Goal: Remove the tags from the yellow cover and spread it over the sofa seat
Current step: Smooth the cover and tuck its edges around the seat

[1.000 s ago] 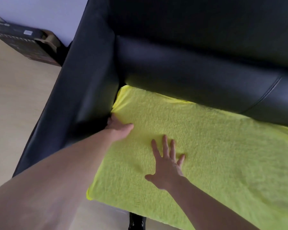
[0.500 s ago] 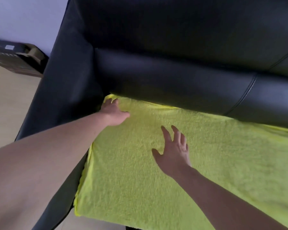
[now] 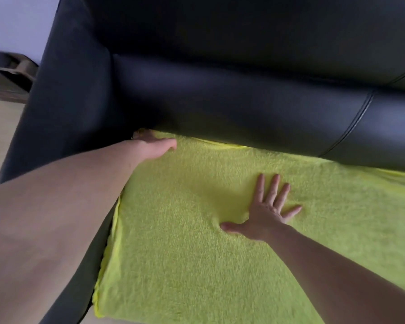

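A black leather sofa (image 3: 220, 101) fills the view, its seat draped with the yellow cover (image 3: 185, 253). The right hand (image 3: 264, 216) presses flat on the cover, fingers spread. The left hand (image 3: 153, 146) lies at the cover's back corner; whether its fingers are clenched cannot be told.

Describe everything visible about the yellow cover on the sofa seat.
The fuzzy yellow-green terry-like cover lies spread flat over the seat of the black leather-look sofa. Its back edge meets the base of the backrest, and its left edge runs along the armrest, slightly rumpled. The left hand reaches into the back left corner, fingers hidden there. The right hand presses flat on it, fingers spread, denting the pile. No tags are visible.
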Demonstrator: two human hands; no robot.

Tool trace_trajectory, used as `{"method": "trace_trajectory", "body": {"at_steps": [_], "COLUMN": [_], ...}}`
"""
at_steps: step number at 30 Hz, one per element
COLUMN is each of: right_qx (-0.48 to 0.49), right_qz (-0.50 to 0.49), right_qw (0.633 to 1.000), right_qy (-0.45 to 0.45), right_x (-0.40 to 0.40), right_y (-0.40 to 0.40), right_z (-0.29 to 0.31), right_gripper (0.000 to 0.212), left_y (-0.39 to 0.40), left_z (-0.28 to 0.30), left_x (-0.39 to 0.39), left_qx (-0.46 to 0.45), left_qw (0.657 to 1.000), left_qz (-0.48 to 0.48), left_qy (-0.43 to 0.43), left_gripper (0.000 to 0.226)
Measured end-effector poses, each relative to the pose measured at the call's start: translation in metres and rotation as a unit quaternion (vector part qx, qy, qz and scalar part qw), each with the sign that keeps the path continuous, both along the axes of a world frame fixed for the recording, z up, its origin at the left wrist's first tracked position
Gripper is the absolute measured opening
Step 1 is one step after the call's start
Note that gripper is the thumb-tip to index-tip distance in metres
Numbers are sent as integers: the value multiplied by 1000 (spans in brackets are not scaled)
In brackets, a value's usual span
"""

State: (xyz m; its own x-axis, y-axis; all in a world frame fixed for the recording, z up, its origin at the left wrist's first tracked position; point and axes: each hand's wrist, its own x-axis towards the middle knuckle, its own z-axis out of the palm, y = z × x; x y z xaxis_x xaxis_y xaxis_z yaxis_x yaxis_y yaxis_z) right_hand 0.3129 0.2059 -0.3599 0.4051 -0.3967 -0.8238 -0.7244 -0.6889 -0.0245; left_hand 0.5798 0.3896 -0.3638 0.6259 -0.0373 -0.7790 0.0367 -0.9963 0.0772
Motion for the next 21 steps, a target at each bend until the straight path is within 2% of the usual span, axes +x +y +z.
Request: {"method": "trace_trajectory", "body": {"at_steps": [3, 8, 11, 13, 16, 19, 21], "right_qx": [1, 6, 14, 21, 14, -22, -46], "right_qz": [-1, -1, 5, -4, -40, -53, -39], "right_qw": [1000, 1000, 999, 997, 985, 970, 969], "right_qy": [7, -12, -37, -74, -167, -235, -240], "right_x": [0, -1, -5, -13, -24, -36, -45], "right_y": [1, 3, 1, -5, -17, -50, -86], "right_z": [-4, -6, -2, 4, 14, 23, 23], "right_gripper": [172, 171, 170, 166, 145, 118, 105], "left_y": [-2, -10, -2, -7, -28, -65, -94], "left_z": [0, 14, 15, 17, 26, 34, 34], "left_x": [1, -9, -22, -43, -77, -110, -128], "left_qx": [-8, 13, 45, 52, -15, -87, -103], "left_qw": [1000, 999, 994, 979, 956, 942, 945], "left_qz": [12, -24, -85, -165, -237, -292, -289], "left_qy": [0, -35, -52, -107, -173, -144, -118], "left_gripper": [106, 100, 104, 102, 90, 85, 84]}}
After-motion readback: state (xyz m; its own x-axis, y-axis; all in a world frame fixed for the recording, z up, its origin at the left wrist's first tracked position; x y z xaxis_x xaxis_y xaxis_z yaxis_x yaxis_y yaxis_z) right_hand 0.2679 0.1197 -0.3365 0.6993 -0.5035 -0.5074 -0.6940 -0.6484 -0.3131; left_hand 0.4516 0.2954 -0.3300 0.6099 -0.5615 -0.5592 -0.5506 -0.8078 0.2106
